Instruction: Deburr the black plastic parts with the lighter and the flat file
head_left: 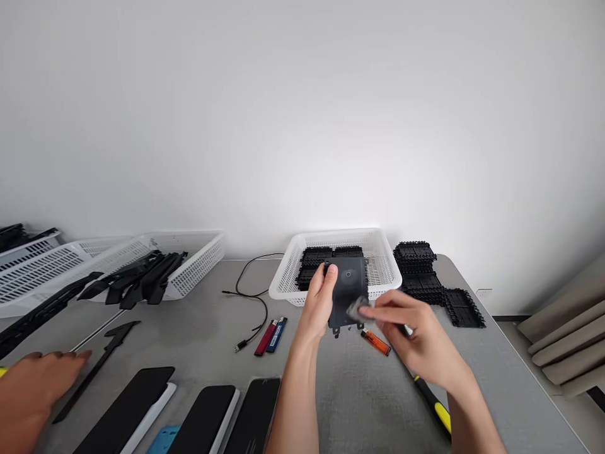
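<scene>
My left hand grips the left edge of a black plastic panel, thumb on its face. The panel is tilted up in front of a white basket and has a round mark near its middle and small tabs along its edges. With fingers pinched, my right hand holds a small grey crumpled piece against the panel's lower right face. Motion blurs that piece, so its kind is unclear. An orange lighter-like item lies on the table between my hands. Below my right hand rests a black-and-yellow handled tool, partly hidden.
The white basket holds stacked black panels; more panels sit to its right. A black cable and red and blue items lie left. Phone-like slabs lie in front. Another person's hand is at far left.
</scene>
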Demonstrator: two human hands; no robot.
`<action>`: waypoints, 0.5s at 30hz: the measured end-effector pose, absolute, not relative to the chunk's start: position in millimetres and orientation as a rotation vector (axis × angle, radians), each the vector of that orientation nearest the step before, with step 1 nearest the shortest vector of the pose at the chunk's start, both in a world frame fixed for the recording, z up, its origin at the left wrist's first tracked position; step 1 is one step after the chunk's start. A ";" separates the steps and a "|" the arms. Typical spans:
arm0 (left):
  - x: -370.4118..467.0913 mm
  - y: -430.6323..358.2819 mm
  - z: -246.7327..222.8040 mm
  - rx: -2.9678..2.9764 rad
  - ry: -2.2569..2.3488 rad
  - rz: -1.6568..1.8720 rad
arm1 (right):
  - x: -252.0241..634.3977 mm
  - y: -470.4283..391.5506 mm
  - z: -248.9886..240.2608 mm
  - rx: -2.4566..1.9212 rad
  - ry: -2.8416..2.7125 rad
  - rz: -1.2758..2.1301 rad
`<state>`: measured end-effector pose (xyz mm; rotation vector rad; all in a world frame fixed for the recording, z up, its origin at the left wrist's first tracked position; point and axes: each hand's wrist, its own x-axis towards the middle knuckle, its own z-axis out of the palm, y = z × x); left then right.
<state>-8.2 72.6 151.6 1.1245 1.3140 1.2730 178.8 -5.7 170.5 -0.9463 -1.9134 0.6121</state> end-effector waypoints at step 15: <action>9.9 67.1 150.4 1.127 1.024 1.236 | 155.3 9.6 153.4 -1.080 -2.089 0.189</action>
